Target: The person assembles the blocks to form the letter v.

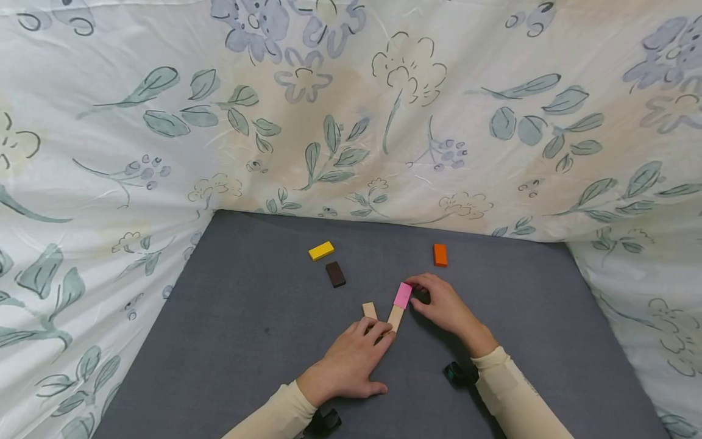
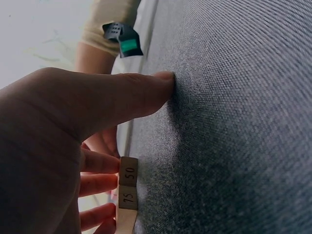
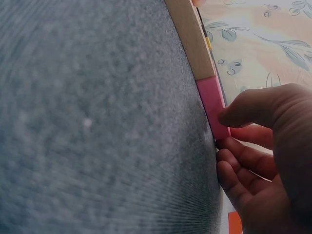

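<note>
A pink block [image 1: 403, 296] lies flat, end to end with a plain wooden block [image 1: 395, 318], making a slanted line. My right hand [image 1: 446, 305] pinches the pink block at its far end, thumb [image 3: 236, 114] on its side and forefinger at its end. My left hand [image 1: 353, 360] lies over the near ends of the wooden blocks, fingers extended onto them and thumb out to the side. A second wooden block [image 1: 370, 310] angles away to the left, partly under those fingers. In the left wrist view, the fingertips touch wooden blocks marked 50 [image 2: 128, 167] and 75 [image 2: 127, 197].
Farther back on the grey cloth surface [image 1: 230, 317] lie a yellow block [image 1: 321, 250], a dark brown block [image 1: 336, 274] and an orange block [image 1: 440, 255]. A flowered curtain [image 1: 340, 152] stands behind and along both sides.
</note>
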`<state>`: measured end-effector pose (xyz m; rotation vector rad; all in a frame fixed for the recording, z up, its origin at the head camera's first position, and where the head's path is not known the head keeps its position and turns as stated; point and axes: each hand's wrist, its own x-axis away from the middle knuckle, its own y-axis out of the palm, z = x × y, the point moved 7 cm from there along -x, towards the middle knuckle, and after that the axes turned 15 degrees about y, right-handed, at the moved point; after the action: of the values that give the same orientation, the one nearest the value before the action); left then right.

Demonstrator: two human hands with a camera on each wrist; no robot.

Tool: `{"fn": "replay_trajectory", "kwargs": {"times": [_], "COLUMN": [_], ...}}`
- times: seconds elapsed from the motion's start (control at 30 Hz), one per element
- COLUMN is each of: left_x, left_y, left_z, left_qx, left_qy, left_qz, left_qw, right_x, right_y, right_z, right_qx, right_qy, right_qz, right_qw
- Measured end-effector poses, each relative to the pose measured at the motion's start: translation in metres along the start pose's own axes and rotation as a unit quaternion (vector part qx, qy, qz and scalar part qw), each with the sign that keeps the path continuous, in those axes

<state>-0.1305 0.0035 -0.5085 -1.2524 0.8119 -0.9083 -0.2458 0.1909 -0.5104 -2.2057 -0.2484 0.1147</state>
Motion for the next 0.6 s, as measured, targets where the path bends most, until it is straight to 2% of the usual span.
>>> {"fn": "replay_trajectory", "kwargs": {"times": [0.3,0.6], "left_x": [0.000,0.000], "left_y": [0.001,0.000], "left_z": [-0.001,0.000], "left_qx": [-0.005,-0.009], "left_qy": [0.001,0.002], "left_qz": [0.000,0.003], "left_qw": [1.0000,0.9999], "right_x": [-0.002,-0.011], "right_y": [-0.009,-0.035], "right_z": [0.005,0.011], "right_qx": [-0.028,-0.035], "right_qy": [-0.008,-0.005], "right_qz": [0.007,0.009], "right_qw": [0.9996,0.9993]}}
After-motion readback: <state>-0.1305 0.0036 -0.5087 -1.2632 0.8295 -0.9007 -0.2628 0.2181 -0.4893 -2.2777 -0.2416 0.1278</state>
